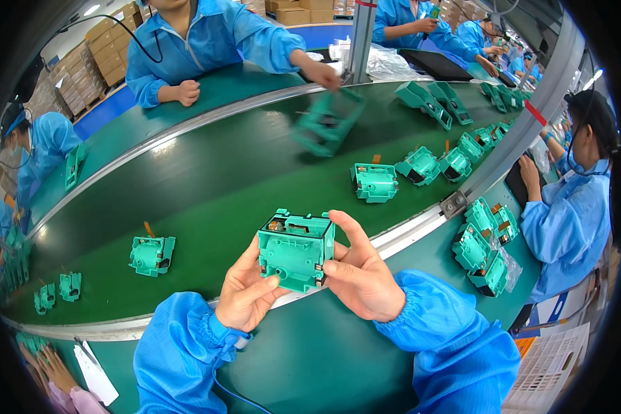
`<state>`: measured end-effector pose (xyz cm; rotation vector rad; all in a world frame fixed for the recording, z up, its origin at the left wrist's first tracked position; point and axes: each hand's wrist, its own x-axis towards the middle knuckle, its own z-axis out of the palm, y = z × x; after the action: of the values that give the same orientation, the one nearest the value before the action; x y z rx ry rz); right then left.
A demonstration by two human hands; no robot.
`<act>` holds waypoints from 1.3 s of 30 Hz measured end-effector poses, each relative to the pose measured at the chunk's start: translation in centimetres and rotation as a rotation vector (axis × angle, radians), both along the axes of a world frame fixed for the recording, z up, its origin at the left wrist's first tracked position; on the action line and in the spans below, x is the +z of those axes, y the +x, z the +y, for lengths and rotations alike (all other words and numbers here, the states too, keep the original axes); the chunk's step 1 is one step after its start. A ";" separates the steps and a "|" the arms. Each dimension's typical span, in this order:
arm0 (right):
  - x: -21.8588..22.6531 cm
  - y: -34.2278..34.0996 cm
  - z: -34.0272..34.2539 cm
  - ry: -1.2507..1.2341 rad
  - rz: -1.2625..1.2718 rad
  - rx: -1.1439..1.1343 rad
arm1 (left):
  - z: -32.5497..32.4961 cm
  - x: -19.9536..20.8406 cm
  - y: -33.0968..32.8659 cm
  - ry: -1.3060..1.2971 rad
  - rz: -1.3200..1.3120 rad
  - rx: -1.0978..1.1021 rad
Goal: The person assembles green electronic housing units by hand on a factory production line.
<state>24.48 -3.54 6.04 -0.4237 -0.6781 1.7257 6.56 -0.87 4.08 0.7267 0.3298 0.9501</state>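
Between my two hands is a green plastic housing (293,257), its hollow side facing me, with small metal and black parts set along its top and corners. My left hand (247,293) grips its left side, the thumb at the lower edge. On the right side, my right hand (363,276) has the thumb against the front and the index finger up at the top corner. The housing is held up over the near edge of the belt. Blue sleeves cover both my forearms, and a thin blue cord (238,392) runs from my left wrist.
Similar housings (374,182) lie along the green conveyor belt (207,186), bordered by a metal rail (410,236). More housings (477,248) sit on the bench at right, beside a post (524,114). Across the belt, a co-worker's hand (322,74) holds a blurred green frame (328,124).
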 end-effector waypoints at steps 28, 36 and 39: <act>-0.7 2.1 1.1 -0.121 0.082 0.026 | -0.4 -0.6 1.9 0.284 0.162 0.209; -1.2 2.0 0.2 0.234 -0.244 -0.024 | -0.4 -1.7 2.2 0.571 0.371 0.326; -1.2 2.0 -0.3 0.299 -0.342 -0.032 | -0.7 -1.4 2.4 0.679 0.541 0.407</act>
<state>26.49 -3.83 4.87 -0.5201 -1.1515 1.5030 8.95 -1.59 2.72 1.5921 0.6577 1.2579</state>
